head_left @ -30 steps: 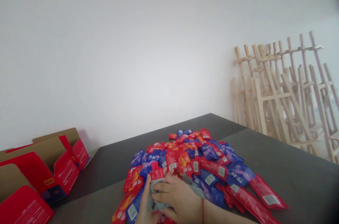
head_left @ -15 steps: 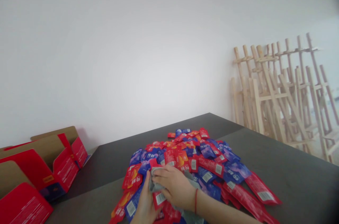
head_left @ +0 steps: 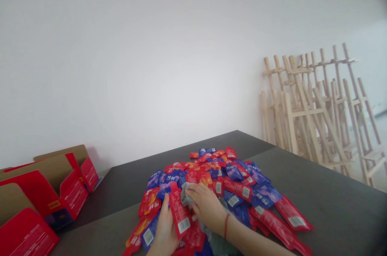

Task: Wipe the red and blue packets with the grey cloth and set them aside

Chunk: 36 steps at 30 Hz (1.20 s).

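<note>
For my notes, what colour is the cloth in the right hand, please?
The cloth is grey; the head view shows it best.

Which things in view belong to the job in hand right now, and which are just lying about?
In the job:
Red packet, in the left hand
Gray cloth, in the right hand
Pile of packets, around the hands, probably

Apparently just about:
Open red boxes, at left, untouched; their role is unclear
Wooden frames, off to the right
</note>
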Available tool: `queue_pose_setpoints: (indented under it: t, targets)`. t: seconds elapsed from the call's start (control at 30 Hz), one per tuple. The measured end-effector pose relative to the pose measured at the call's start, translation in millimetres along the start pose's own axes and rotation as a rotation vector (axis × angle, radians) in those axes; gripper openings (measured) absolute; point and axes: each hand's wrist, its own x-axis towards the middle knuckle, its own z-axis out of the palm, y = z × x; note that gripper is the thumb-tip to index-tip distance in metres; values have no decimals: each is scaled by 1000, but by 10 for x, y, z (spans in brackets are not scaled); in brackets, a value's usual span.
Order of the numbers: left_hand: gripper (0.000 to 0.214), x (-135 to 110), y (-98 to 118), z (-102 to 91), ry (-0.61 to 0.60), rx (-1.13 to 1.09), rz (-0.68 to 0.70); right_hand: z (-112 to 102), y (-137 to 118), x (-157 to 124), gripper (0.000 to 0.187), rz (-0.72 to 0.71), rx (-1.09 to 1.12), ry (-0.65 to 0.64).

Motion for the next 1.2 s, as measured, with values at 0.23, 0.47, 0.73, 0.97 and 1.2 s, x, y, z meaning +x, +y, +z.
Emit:
queue_pose_setpoints:
  t: [0.23, 0.47, 0.73, 0.97, 1.2]
  targets:
    - [33, 192, 4, -161, 181, 205, 266, -36, -104, -118, 43, -130, 181, 99]
    - [46, 243, 79, -284, 198, 233, 337, 121, -165, -158, 34, -333, -2, -112]
    - [17, 280, 8, -266, 236, 185, 256, 69, 56, -45, 43, -16, -57, 74]
    - [22, 195, -39, -145, 206, 103, 136, 29, -114, -95, 32, -379, -142, -152]
    - [27, 87, 78, -64, 166, 66, 63, -52, -72, -165, 23, -560, -99, -253]
